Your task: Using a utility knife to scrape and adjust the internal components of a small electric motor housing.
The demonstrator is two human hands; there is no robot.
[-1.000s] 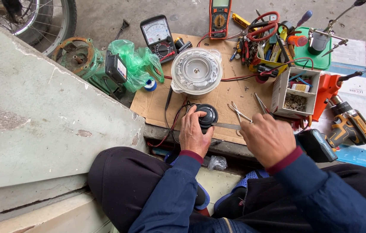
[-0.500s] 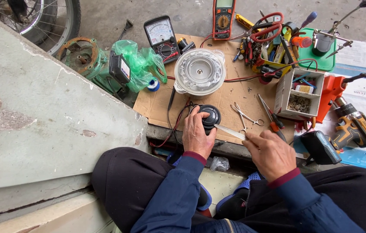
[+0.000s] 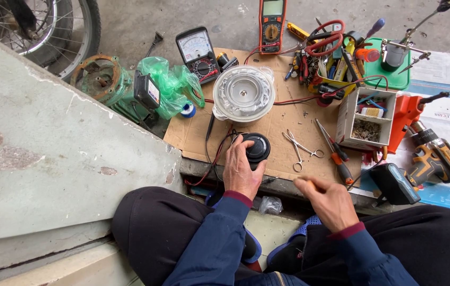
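Note:
My left hand (image 3: pixel 241 170) grips a round black part (image 3: pixel 258 146) with red and black wires (image 3: pixel 215 159) trailing from it, at the front of a cardboard sheet (image 3: pixel 288 119) on a low board. Just behind the black part stands a white round plastic housing (image 3: pixel 243 93). My right hand (image 3: pixel 328 201) hovers over the board's front edge, to the right of the left hand; its fingers are curled and blurred, so whether it holds anything is unclear. Metal forceps (image 3: pixel 302 149) and screwdrivers (image 3: pixel 334 150) lie just beyond it.
An analog meter (image 3: pixel 196 53) and an orange digital meter (image 3: pixel 271 22) lie at the back. To the right are a pile of hand tools (image 3: pixel 327 50), a white parts box (image 3: pixel 366 114), a cordless drill (image 3: pixel 438 159) and a battery pack (image 3: pixel 394 183). A green motor (image 3: pixel 106 82), a wheel (image 3: pixel 50 26) and a concrete slab (image 3: pixel 39 153) are on the left.
My right hand has pulled back from the forceps area toward me and to the right. The left hand stays on the black part.

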